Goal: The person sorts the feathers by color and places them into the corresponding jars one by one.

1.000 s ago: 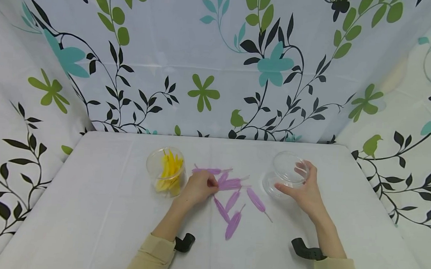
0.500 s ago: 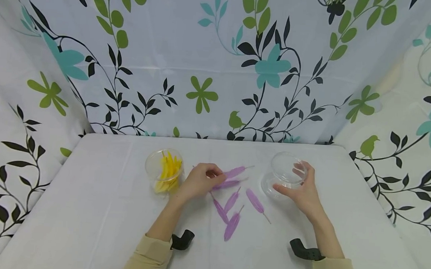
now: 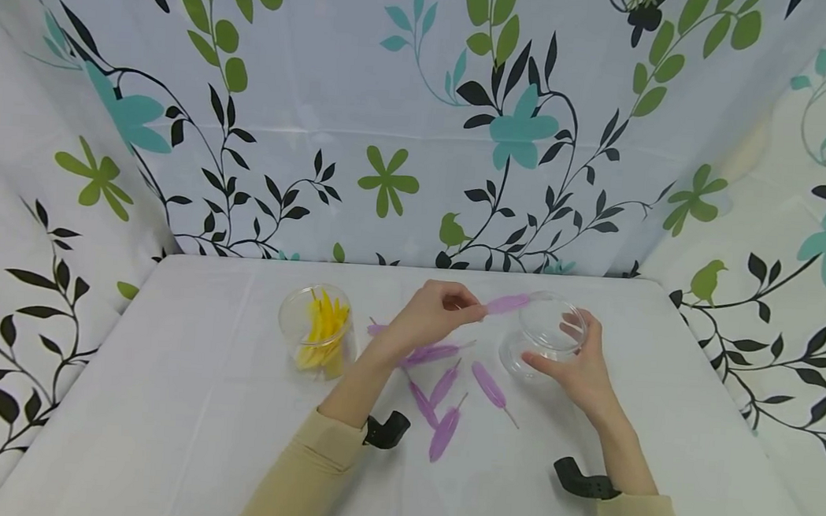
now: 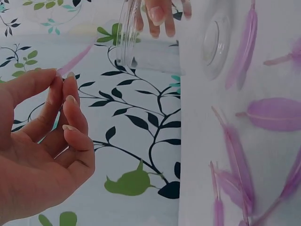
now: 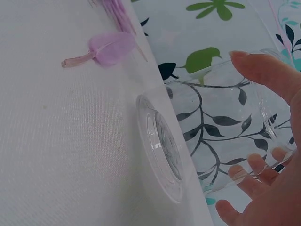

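Observation:
My left hand (image 3: 445, 309) is raised above the table and pinches a purple feather (image 3: 506, 302) by its quill, the tip pointing at the mouth of a clear plastic jar (image 3: 545, 335). The left wrist view shows the same feather (image 4: 74, 60) between my thumb and fingers, close to the jar (image 4: 155, 42). My right hand (image 3: 577, 359) holds that jar tilted towards the left, its base resting on the white table (image 3: 163, 400). The right wrist view shows my fingers (image 5: 268, 75) curled round the jar wall (image 5: 221, 132). Several more purple feathers (image 3: 441, 386) lie on the table between my hands.
A second clear jar (image 3: 315, 329) full of yellow feathers stands upright left of the purple ones. Floral curtains (image 3: 393, 115) close in the table at the back and on both sides. Black straps (image 3: 387, 430) show at both wrists.
My left hand picked one purple feather from the pile, lifted it and carried it right to the jar's mouth. The right hand has kept the jar tilted in place.

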Motion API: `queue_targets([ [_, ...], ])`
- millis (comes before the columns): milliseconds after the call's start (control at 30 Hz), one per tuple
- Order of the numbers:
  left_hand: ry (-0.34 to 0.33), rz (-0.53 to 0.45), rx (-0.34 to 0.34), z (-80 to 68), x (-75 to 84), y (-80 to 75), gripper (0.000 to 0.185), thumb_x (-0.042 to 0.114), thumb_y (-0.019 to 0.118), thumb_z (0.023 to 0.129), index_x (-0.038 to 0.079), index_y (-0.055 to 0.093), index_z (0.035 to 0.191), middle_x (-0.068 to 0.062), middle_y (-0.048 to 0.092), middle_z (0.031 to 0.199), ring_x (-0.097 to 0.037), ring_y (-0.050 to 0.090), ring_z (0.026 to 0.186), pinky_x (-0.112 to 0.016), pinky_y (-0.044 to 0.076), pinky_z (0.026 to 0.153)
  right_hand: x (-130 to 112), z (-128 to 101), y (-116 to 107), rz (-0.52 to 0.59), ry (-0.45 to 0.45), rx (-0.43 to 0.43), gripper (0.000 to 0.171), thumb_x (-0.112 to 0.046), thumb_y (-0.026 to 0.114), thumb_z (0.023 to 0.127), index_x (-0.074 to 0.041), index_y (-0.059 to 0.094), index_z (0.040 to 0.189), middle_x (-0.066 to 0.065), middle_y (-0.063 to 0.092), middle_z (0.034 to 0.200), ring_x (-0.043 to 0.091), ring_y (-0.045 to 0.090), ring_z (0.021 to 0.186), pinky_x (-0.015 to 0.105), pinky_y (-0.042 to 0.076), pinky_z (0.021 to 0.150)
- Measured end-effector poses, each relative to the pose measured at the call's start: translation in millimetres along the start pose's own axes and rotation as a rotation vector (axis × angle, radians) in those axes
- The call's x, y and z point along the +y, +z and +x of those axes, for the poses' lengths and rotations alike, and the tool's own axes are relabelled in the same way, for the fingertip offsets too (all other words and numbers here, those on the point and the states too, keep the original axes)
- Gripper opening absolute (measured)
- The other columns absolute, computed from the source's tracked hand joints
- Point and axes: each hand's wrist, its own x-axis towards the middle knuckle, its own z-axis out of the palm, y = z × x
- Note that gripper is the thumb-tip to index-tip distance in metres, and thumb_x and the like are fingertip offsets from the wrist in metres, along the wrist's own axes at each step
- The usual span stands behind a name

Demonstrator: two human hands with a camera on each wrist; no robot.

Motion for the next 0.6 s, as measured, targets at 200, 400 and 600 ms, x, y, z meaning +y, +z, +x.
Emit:
queue_targets([
  [200, -0.023, 0.034, -0.051, 24.1, 5.6, 20.3, 0.022, 0.035, 0.068, 0.095, 0.014, 0.075, 0.095, 0.004, 0.073, 0.092, -0.012, 0.063, 0.091, -0.029, 0.05, 0.08, -1, 0, -1, 0.005, 0.008, -0.005, 0.117, -0.035, 0.087, 0.078, -0.016, 0.002, 0.155, 0.015, 0.024, 0.16, 0.038, 0.024, 0.148, 0.069, 0.027, 0.111],
  [400, -0.086, 0.032, -0.073, 39.6, 4.8, 40.2, 0.022, 0.039, 0.07, 0.093, 0.018, 0.074, 0.091, 0.003, 0.073, 0.092, -0.01, 0.06, 0.09, -0.03, 0.049, 0.081, -1, 0, -1, 0.014, -0.001, -0.008, 0.115, -0.033, 0.086, 0.079, -0.014, 0.002, 0.155, 0.016, 0.024, 0.16, 0.038, 0.025, 0.147, 0.069, 0.029, 0.111],
  [600, -0.135, 0.014, -0.046, 42.2, 4.1, 53.1, 0.025, 0.043, 0.071, 0.091, 0.018, 0.074, 0.089, 0.004, 0.073, 0.089, -0.011, 0.059, 0.091, -0.032, 0.047, 0.08, -2, -1, 0, 0.023, -0.019, 0.0, 0.113, -0.03, 0.086, 0.079, -0.012, 0.005, 0.155, 0.017, 0.025, 0.159, 0.039, 0.025, 0.147, 0.068, 0.03, 0.11],
])
